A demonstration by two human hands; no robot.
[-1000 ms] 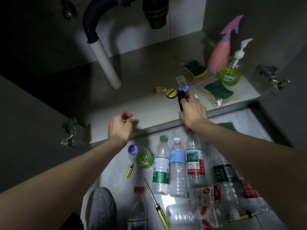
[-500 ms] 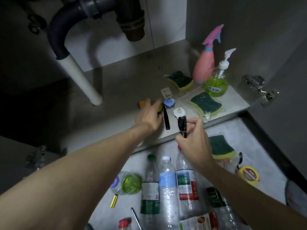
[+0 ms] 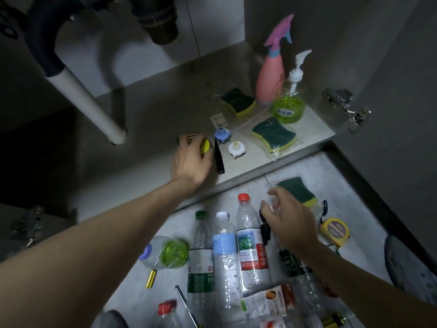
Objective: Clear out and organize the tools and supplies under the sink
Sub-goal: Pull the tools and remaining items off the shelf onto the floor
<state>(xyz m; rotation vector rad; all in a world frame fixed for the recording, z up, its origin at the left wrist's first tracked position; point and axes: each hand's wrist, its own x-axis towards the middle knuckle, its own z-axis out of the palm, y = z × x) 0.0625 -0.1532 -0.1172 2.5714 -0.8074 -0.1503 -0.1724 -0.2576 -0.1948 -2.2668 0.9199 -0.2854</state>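
On the cabinet floor (image 3: 146,119) my left hand (image 3: 191,162) reaches in, its fingers curled over a small yellow disc (image 3: 205,145) beside an orange-handled bit (image 3: 190,137). Just right of it lie a black handle (image 3: 219,158) with a blue head (image 3: 222,134) and a white cap piece (image 3: 235,149). My right hand (image 3: 290,221) hovers over the tiled floor with fingers spread. A second black handle (image 3: 264,227) lies by its thumb, between the bottles. Two wrapped green sponges (image 3: 273,132) (image 3: 238,100), a pink spray bottle (image 3: 270,76) and a green pump bottle (image 3: 287,107) stand at the cabinet's right.
Upright plastic bottles (image 3: 224,256) stand in a row on the floor, with one lying bottle (image 3: 165,253) to their left. A sponge (image 3: 295,190), yellow tape measure (image 3: 334,232) and screwdriver (image 3: 186,306) lie around. The white drain pipe (image 3: 89,102) descends at left. A door hinge (image 3: 347,110) juts at right.
My right hand has come down from the cabinet edge to the floor and opened; the black handle it held now lies by the bottles. My left hand has closed over the yellow disc.
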